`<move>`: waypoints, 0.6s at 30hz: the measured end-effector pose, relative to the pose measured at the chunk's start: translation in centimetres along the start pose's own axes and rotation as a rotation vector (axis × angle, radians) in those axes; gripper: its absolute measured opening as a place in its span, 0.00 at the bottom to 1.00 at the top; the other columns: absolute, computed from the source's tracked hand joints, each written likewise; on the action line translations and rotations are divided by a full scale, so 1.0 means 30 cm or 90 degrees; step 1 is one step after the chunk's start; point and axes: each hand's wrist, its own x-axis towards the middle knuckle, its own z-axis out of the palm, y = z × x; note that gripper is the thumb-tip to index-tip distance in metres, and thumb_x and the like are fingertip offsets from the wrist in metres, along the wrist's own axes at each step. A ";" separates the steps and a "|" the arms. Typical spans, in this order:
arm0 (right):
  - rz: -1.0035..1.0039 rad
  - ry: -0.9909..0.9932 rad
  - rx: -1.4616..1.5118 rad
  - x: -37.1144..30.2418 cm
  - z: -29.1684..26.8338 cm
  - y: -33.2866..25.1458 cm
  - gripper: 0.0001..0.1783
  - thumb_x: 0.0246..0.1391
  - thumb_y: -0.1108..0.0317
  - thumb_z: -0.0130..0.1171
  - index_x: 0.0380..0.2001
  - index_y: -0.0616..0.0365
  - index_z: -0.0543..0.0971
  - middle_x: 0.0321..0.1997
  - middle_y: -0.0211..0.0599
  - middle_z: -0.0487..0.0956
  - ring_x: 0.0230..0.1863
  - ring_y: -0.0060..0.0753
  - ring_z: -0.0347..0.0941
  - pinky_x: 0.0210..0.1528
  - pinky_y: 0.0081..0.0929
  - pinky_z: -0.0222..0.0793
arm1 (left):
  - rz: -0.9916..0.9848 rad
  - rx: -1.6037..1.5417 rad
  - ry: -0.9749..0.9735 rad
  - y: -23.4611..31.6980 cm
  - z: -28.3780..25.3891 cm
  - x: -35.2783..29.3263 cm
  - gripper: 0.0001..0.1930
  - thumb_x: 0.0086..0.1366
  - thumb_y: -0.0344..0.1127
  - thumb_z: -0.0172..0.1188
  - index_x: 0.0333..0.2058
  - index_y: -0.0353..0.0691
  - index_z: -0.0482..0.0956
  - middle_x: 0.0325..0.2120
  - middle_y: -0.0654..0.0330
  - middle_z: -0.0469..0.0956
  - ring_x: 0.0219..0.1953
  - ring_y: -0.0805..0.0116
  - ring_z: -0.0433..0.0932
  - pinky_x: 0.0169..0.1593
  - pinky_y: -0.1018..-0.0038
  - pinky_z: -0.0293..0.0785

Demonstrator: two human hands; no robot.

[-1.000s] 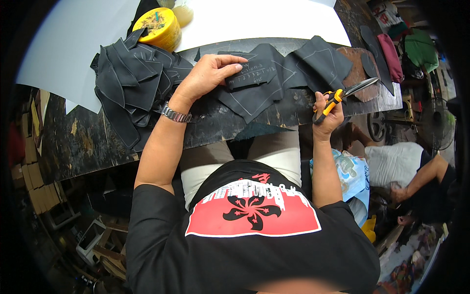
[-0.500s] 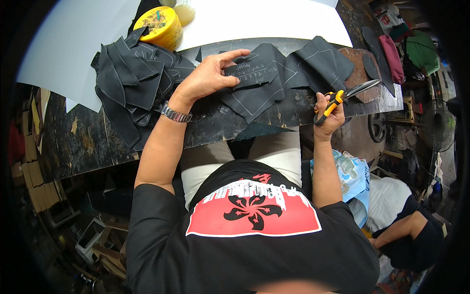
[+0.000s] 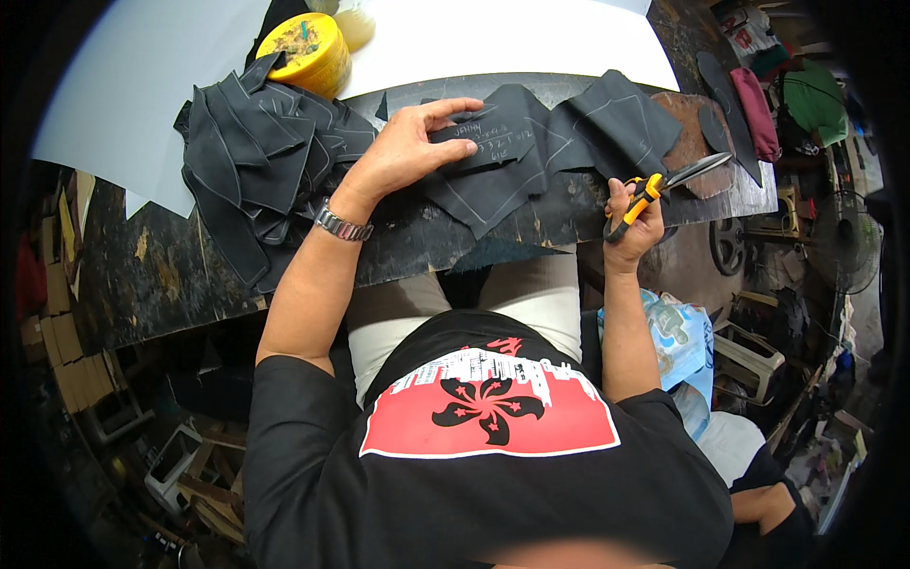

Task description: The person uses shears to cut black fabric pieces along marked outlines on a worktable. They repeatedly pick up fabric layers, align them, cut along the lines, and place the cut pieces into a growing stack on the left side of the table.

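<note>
My right hand (image 3: pixel 633 230) is closed on the yellow-and-black handles of a pair of scissors (image 3: pixel 648 200). Their metal blades point up and right, in front of the table's edge. My left hand (image 3: pixel 403 152) lies over a black sheet piece (image 3: pixel 494 144) with white handwriting on it; thumb and forefinger are spread apart, the other fingers hidden. Beneath and beside it are more black pieces with pale outlines, one of them a marked piece (image 3: pixel 616 123) to the right. A heaped pile of cut black pieces (image 3: pixel 248 156) sits left of my wrist.
On the dark worktable (image 3: pixel 171 270) stands a round yellow tub (image 3: pixel 313 66) behind the pile. A white sheet (image 3: pixel 512 38) covers the far side. At the right lie a brown slab (image 3: pixel 690 142) and a dark red bundle (image 3: pixel 755 116). Another person's arm (image 3: pixel 768 507) shows at lower right.
My left thumb has shifted slightly right over the handwriting. The scissors stay in my right hand, almost unmoved. At lower right, the other person has moved downward, uncovering a pale stool.
</note>
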 end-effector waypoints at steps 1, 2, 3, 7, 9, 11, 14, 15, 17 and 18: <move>-0.010 -0.002 -0.014 0.000 -0.001 -0.001 0.09 0.49 0.73 0.69 0.29 0.56 0.76 0.25 0.24 0.74 0.22 0.14 0.69 0.26 0.12 0.69 | 0.003 0.007 0.004 -0.002 0.002 -0.001 0.26 0.54 0.29 0.64 0.54 0.39 0.74 0.42 0.59 0.80 0.44 0.70 0.76 0.51 0.75 0.71; -0.003 -0.001 -0.013 -0.001 -0.001 -0.002 0.09 0.49 0.73 0.69 0.29 0.56 0.76 0.25 0.24 0.74 0.22 0.14 0.69 0.26 0.12 0.69 | -0.009 -0.005 0.000 -0.004 0.004 -0.001 0.26 0.54 0.30 0.65 0.54 0.40 0.75 0.41 0.59 0.80 0.44 0.69 0.76 0.51 0.75 0.71; -0.003 0.000 -0.017 -0.001 -0.001 -0.004 0.09 0.49 0.73 0.69 0.29 0.56 0.76 0.26 0.24 0.74 0.22 0.14 0.70 0.26 0.12 0.69 | -0.021 -0.016 -0.003 -0.007 0.006 -0.002 0.25 0.53 0.30 0.65 0.53 0.40 0.76 0.41 0.59 0.80 0.44 0.69 0.76 0.52 0.74 0.71; 0.047 0.014 0.001 -0.006 0.005 -0.018 0.12 0.47 0.74 0.70 0.26 0.58 0.74 0.24 0.19 0.71 0.26 0.11 0.64 0.33 0.09 0.61 | -0.033 0.006 0.014 -0.014 0.002 0.002 0.23 0.53 0.30 0.65 0.51 0.41 0.77 0.41 0.60 0.80 0.47 0.68 0.75 0.53 0.73 0.70; 0.049 0.013 -0.006 -0.005 0.007 -0.023 0.12 0.47 0.74 0.70 0.26 0.58 0.74 0.24 0.19 0.71 0.26 0.11 0.64 0.33 0.09 0.61 | -0.014 0.030 0.018 -0.016 0.000 0.005 0.22 0.54 0.30 0.64 0.50 0.42 0.78 0.41 0.60 0.80 0.48 0.67 0.74 0.53 0.73 0.70; 0.048 0.013 -0.005 -0.005 0.007 -0.023 0.12 0.47 0.74 0.70 0.25 0.58 0.74 0.24 0.19 0.71 0.26 0.11 0.64 0.33 0.09 0.61 | -0.008 0.033 0.017 -0.015 -0.002 0.007 0.21 0.55 0.32 0.64 0.50 0.42 0.78 0.41 0.60 0.80 0.48 0.67 0.74 0.53 0.73 0.70; 0.029 0.008 0.000 -0.004 0.003 -0.013 0.11 0.48 0.74 0.70 0.27 0.57 0.74 0.25 0.21 0.72 0.25 0.12 0.66 0.31 0.10 0.63 | -0.042 0.010 0.008 -0.009 -0.004 0.006 0.19 0.59 0.36 0.63 0.50 0.42 0.78 0.42 0.60 0.80 0.46 0.69 0.75 0.53 0.74 0.70; 0.015 0.002 -0.002 -0.001 0.002 -0.008 0.10 0.49 0.74 0.69 0.28 0.57 0.75 0.25 0.23 0.73 0.23 0.13 0.68 0.28 0.10 0.66 | -0.067 0.006 0.004 -0.006 -0.006 0.005 0.18 0.61 0.38 0.62 0.50 0.42 0.78 0.42 0.60 0.80 0.45 0.70 0.75 0.53 0.74 0.69; 0.002 -0.004 -0.002 0.000 -0.002 0.001 0.09 0.49 0.74 0.69 0.29 0.56 0.76 0.26 0.25 0.75 0.22 0.14 0.70 0.26 0.11 0.68 | -0.068 0.010 0.010 -0.002 -0.006 0.005 0.18 0.65 0.43 0.57 0.50 0.41 0.78 0.42 0.61 0.80 0.42 0.74 0.75 0.48 0.75 0.71; 0.004 -0.004 -0.001 0.000 -0.003 0.005 0.09 0.49 0.74 0.68 0.29 0.56 0.76 0.26 0.25 0.75 0.22 0.14 0.69 0.25 0.11 0.68 | -0.043 0.018 0.021 -0.002 -0.006 0.006 0.20 0.67 0.46 0.54 0.51 0.41 0.77 0.41 0.61 0.79 0.40 0.76 0.75 0.44 0.77 0.73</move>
